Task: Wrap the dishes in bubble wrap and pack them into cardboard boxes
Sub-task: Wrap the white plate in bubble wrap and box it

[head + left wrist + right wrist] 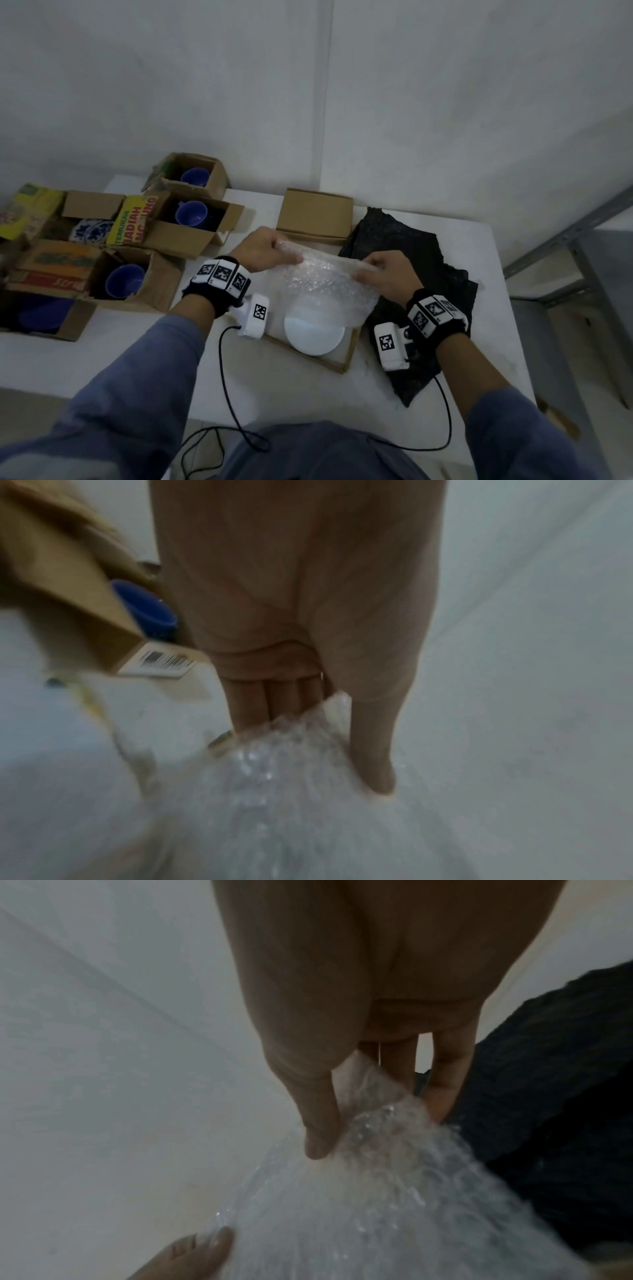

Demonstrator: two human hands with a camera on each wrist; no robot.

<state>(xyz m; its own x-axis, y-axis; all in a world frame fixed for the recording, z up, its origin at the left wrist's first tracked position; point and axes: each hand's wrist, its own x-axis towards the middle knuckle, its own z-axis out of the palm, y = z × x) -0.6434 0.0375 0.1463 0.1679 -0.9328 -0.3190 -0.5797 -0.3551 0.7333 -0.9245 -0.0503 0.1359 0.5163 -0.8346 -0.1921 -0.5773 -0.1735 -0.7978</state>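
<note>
Both hands, left hand (262, 248) and right hand (383, 274), pinch the bubble wrap (325, 284) stretched above the white plate (313, 337); plate unwrapped, blue cups (125, 281) left of it sit boxed

The person wears long blue-grey sleeves (144, 387) on both arms, reaching down close to the wrists, and a garment of the same blue-grey over the torso (318, 452). Each wrist carries a black band (219, 277) fitted with white square tiles printed with black-and-white block markers; 3 tiles show on the left band, and at least 2 on the right band (435, 313). Just below each band hangs a white boxy camera unit (255, 315) bearing 1 more such marker; the right unit (390, 346) matches it. A thin black cable (227, 387) runs from each unit toward the torso, the left one looping there.
</note>
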